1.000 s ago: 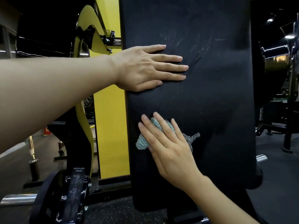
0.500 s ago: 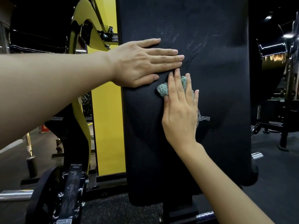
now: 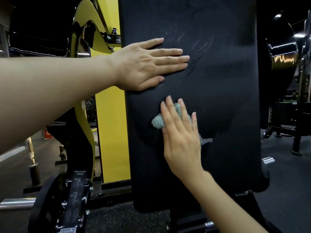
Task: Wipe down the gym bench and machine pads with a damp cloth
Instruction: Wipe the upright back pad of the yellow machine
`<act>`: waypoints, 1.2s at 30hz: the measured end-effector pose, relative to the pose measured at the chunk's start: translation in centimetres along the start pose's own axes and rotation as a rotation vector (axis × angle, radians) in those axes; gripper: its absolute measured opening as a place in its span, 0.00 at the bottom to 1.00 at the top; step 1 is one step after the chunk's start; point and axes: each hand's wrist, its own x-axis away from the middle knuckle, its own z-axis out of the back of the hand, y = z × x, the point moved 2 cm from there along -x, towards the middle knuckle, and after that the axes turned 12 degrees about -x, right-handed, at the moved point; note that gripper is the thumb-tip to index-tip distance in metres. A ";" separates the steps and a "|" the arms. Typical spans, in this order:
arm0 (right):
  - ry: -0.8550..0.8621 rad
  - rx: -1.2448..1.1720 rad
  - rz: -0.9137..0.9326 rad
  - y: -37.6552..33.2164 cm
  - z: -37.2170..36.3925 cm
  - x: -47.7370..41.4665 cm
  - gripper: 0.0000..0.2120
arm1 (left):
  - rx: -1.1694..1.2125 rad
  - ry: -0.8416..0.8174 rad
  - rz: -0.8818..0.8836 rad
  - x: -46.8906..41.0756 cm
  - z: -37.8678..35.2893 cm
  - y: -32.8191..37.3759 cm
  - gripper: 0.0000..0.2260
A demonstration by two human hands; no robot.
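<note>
I count one tall black padded vinyl backrest (image 3: 218, 98), one bunched grey-green knitted cloth (image 3: 158, 122), and two bare hands: one left hand (image 3: 143, 64), one right hand (image 3: 181, 140). Also two round chrome steel pegs (image 3: 16, 201) (image 3: 268, 160), one flat yellow panel (image 3: 112, 132), and one black instruction placard (image 3: 79, 190).

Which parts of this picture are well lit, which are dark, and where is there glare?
Head view: the left hand, right hand and yellow machine panel are well lit; the black padded backrest is dim; the background is nearly black; ceiling lights glare at upper right.
</note>
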 end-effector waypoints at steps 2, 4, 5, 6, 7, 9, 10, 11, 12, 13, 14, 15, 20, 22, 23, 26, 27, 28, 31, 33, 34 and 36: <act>0.068 0.009 -0.068 0.6 0.3 -1.8 0.23 | -0.004 -0.007 0.011 0.0 0.0 0.1 0.26; 0.118 0.020 -0.125 0.6 0.1 -2.8 0.23 | -0.009 -0.012 0.022 0.1 0.1 0.3 0.26; 0.134 0.025 -0.145 0.4 0.0 -3.0 0.23 | -0.009 -0.014 0.026 0.1 0.1 0.3 0.26; 0.143 0.026 -0.161 0.1 -0.3 -2.8 0.24 | -0.006 -0.017 0.032 0.1 0.2 0.4 0.26; 0.143 0.023 -0.172 -0.3 -0.5 -2.4 0.24 | -0.004 -0.018 0.037 0.2 0.2 0.5 0.26; 0.123 0.023 -0.165 -1.2 -1.0 -1.1 0.24 | -0.007 -0.015 0.047 0.1 0.2 0.7 0.26; 0.107 0.025 -0.149 -1.7 -1.3 -0.3 0.24 | -0.006 -0.015 0.052 0.1 0.2 0.9 0.26; 0.087 0.022 -0.127 -2.2 -1.5 0.6 0.24 | -0.003 -0.019 0.058 0.0 0.2 1.1 0.27; 0.064 0.015 -0.102 -2.6 -1.7 1.4 0.24 | 0.001 -0.024 0.065 0.0 0.3 1.2 0.27; 0.036 0.006 -0.073 -2.9 -1.9 2.2 0.24 | 0.007 -0.027 0.070 0.0 0.3 1.3 0.27; 0.006 -0.001 -0.045 -3.1 -2.0 2.8 0.24 | 0.011 -0.026 0.075 -0.1 0.3 1.5 0.27; -0.018 -0.008 -0.018 -3.0 -2.0 3.1 0.24 | 0.014 -0.025 0.078 -0.1 0.3 1.6 0.27; -0.064 -0.021 0.033 -1.2 -0.8 2.5 0.24 | 0.020 -0.024 0.079 -0.7 0.3 3.1 0.27; -0.037 -0.023 0.013 -0.2 -0.1 2.1 0.24 | 0.022 -0.021 0.079 -0.8 0.3 3.6 0.28; -0.020 -0.015 -0.001 0.6 0.4 1.9 0.24 | 0.020 -0.019 0.079 -0.9 0.2 3.7 0.28; 0.036 0.038 -0.072 4.0 2.3 0.9 0.25 | 0.021 -0.014 0.086 -1.1 0.3 4.1 0.28; 0.059 0.042 -0.113 5.4 3.1 0.5 0.25 | 0.021 -0.015 0.087 -1.1 0.3 4.2 0.28; 0.082 0.039 -0.157 6.7 3.9 0.2 0.25 | 0.019 -0.018 0.086 -1.2 0.2 4.3 0.28; 0.132 0.038 -0.236 8.6 5.0 -0.1 0.26 | 0.010 -0.017 0.086 -1.3 0.1 4.5 0.28; 0.164 0.036 -0.270 8.0 4.6 -0.2 0.26 | 0.005 -0.017 0.090 -1.3 0.1 4.5 0.28; 0.171 0.032 -0.279 7.4 4.3 -0.2 0.26 | 0.003 -0.017 0.095 -1.4 0.1 4.5 0.28; 0.162 0.035 -0.246 5.9 3.5 0.2 0.25 | -0.007 -0.011 0.103 -1.4 0.1 4.7 0.28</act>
